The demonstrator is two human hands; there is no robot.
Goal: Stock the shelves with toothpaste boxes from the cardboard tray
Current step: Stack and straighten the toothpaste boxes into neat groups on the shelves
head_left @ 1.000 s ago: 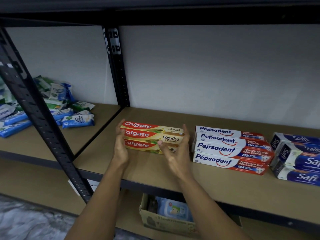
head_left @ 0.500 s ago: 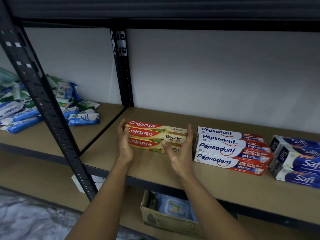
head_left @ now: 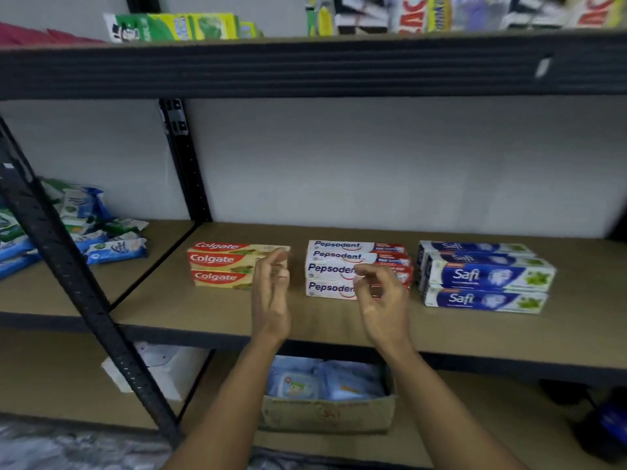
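- Head view, against the earlier frames: your left hand (head_left: 271, 300) and right hand (head_left: 380, 300) were cupped on the two ends of the Colgate boxes (head_left: 220, 266). Both have now come off and sit back over the front of the shelf (head_left: 339, 322).
- Left hand: edge-on, fingers fairly straight and relaxed, holding nothing. Its fingertips overlap the right end of the Colgate stack in view; I can't tell if they touch.
- Right hand: fingers loosely curled, nothing in them, in front of the Pepsodent boxes (head_left: 336, 256). It's blurred.
- The view has also lifted: an upper shelf with green and yellow packs (head_left: 176, 27) shows now and didn't before.
- The Colgate boxes have stayed put on the middle shelf, at the left of the row, near the black upright (head_left: 188, 184).
- Orientation: the boxes lie flat and stacked, long axis running left-right along the shelf's front edge. Logo ends are at the left and printed faces are toward you.
- The Pepsodent stack is just right of them with a gap, and the Safi boxes (head_left: 485, 276) are further right. Both have the same left-right axis.
- Left bay: a loose pile of blue and green wipe packs (head_left: 115, 249).
- Lower shelf under your arms: a cardboard box (head_left: 325, 415) holding pale blue packs.
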